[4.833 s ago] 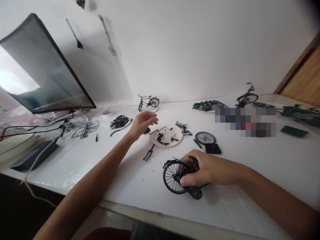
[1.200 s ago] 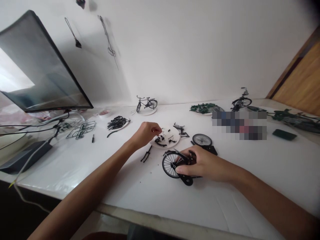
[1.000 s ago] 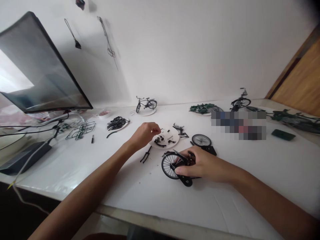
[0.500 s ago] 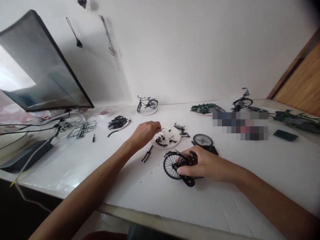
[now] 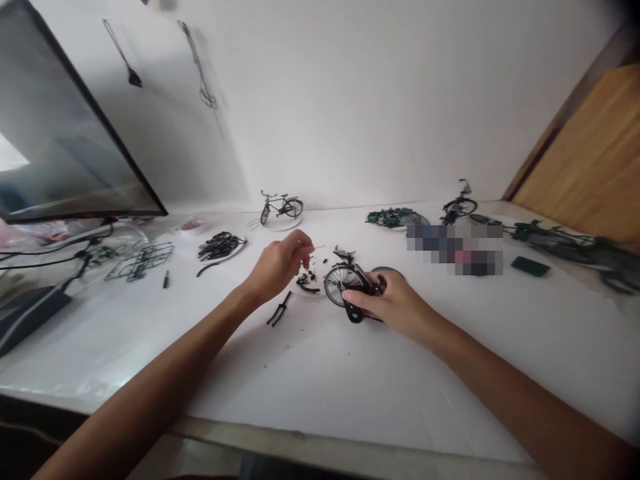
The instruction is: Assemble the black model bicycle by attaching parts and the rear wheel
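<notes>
My left hand [image 5: 286, 261] is closed in a pinch over the small white plate [image 5: 299, 291], with a thin wire-like piece [image 5: 319, 247] sticking out from its fingertips. On the plate lie several tiny black parts [image 5: 309, 281]. My right hand [image 5: 395, 300] grips a partly built black model bicycle [image 5: 345, 285] and holds it upright, its spoked wheel facing left. Behind that hand another wheel [image 5: 393, 271] is mostly hidden. A black fork piece [image 5: 279, 309] rests on the table below my left hand.
A complete model bicycle [image 5: 283, 207] stands at the back, another [image 5: 459, 203] at back right. Plates of black parts [image 5: 220, 246] and green parts [image 5: 395, 217] are on the table. A screen [image 5: 75, 127] leans in at left; a dark green block [image 5: 531, 266] lies at right.
My right hand has brought the model bicycle up close to the plate's right side. My left hand has turned, and a thin piece now shows in its fingers. The view has shifted right.
</notes>
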Demonstrator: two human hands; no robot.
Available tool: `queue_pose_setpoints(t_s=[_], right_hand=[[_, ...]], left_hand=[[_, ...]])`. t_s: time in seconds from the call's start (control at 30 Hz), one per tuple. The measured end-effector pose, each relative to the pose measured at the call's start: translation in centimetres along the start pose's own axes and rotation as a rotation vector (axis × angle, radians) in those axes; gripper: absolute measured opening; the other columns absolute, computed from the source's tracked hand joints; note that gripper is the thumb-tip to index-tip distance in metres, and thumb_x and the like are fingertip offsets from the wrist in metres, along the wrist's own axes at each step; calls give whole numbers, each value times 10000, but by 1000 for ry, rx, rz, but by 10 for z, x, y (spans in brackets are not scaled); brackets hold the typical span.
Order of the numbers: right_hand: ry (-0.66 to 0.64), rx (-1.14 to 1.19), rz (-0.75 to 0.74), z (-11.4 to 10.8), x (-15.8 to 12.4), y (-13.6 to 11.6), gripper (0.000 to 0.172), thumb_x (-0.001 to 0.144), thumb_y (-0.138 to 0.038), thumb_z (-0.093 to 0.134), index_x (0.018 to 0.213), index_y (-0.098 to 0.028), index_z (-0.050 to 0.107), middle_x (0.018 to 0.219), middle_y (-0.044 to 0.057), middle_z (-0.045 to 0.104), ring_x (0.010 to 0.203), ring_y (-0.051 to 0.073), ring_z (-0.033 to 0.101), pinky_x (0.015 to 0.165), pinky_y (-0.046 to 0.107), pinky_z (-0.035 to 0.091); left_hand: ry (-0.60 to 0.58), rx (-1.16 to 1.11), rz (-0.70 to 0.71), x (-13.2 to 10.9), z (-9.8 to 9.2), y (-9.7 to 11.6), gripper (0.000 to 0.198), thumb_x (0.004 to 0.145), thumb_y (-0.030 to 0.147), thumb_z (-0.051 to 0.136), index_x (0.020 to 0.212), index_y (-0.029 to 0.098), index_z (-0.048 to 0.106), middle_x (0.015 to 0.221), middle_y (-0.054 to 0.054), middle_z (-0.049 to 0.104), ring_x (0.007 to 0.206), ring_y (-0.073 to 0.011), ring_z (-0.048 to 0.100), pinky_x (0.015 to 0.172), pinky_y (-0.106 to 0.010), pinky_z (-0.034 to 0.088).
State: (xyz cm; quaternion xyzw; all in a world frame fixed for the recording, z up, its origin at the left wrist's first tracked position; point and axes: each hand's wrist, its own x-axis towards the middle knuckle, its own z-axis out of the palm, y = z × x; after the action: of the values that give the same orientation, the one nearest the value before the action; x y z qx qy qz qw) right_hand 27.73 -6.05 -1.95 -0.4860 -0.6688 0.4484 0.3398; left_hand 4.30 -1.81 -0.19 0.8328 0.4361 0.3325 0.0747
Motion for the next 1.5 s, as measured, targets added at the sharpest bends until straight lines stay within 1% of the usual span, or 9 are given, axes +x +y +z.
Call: queue_pose_setpoints(t_s=[0.07, 0.13, 0.23, 0.3, 0.5, 0.73, 1.0, 1.23, 1.5], right_hand=[[63, 5, -2, -1, 2, 3, 270, 789, -430, 701, 743, -176, 620, 642, -11, 592, 585, 140, 539, 526, 254, 386], [82, -13, -34, -2, 3, 5, 265, 797, -432, 693, 770, -173, 642, 687, 1, 620, 632, 150, 560, 563, 261, 405], [99, -70, -114, -2, 3, 5, 245, 812, -411, 682, 751, -175, 653, 695, 0, 623, 673, 156, 560, 599, 266, 399], [98, -100, -155, -1, 2, 5, 245, 817, -400, 675, 718, -179, 639, 668, -9, 594, 654, 149, 533, 585, 263, 378], [91, -155, -171, 2, 0, 1, 235, 816, -387, 669, 711, -180, 632, 650, -12, 569, 618, 136, 487, 548, 257, 346], [105, -226, -174, 3, -1, -5, 224, 803, -366, 669, 692, -185, 600, 611, -34, 522, 589, 124, 445, 532, 259, 323], [109, -225, -195, 4, -2, -5, 247, 812, -377, 660, 681, -187, 575, 621, -30, 523, 586, 121, 428, 533, 261, 309], [137, -178, -173, 2, -3, -5, 307, 823, -410, 656, 640, -195, 536, 601, -36, 503, 564, 115, 403, 523, 263, 290], [128, -213, -176, 3, -1, -3, 296, 826, -399, 653, 645, -194, 543, 591, -39, 488, 567, 116, 403, 524, 262, 296]], left_hand=[[20, -203, -22, -2, 1, 13, 91, 1005, 228, 424, 956, 191, 491, 688, 23, 632, 525, -79, 513, 545, -215, 402], [-25, -352, -37, -6, 3, 26, 100, 1004, 254, 440, 942, 192, 488, 657, 29, 600, 504, -74, 464, 506, -209, 371], [-125, -410, -31, -11, 7, 39, 110, 1003, 263, 453, 939, 190, 503, 660, 29, 585, 524, -71, 443, 518, -208, 355], [-158, -413, -23, -13, 10, 43, 104, 998, 256, 465, 937, 189, 516, 662, 28, 576, 544, -75, 448, 536, -215, 354], [-159, -533, -96, -13, 12, 40, 141, 998, 299, 496, 906, 191, 498, 593, 38, 504, 536, -86, 417, 517, -232, 328], [-205, -628, -156, -13, 14, 45, 198, 998, 349, 512, 887, 186, 498, 559, 46, 500, 501, -66, 394, 483, -203, 297], [-232, -649, -212, -14, 18, 43, 222, 998, 387, 505, 905, 186, 503, 550, 40, 526, 492, -66, 409, 476, -194, 295], [-247, -590, -246, -14, 17, 42, 223, 989, 386, 517, 898, 182, 522, 526, 40, 537, 458, -62, 391, 452, -186, 287], [-212, -687, -230, -14, 17, 46, 268, 982, 438, 533, 898, 185, 513, 532, 34, 555, 463, -57, 405, 443, -180, 289]])
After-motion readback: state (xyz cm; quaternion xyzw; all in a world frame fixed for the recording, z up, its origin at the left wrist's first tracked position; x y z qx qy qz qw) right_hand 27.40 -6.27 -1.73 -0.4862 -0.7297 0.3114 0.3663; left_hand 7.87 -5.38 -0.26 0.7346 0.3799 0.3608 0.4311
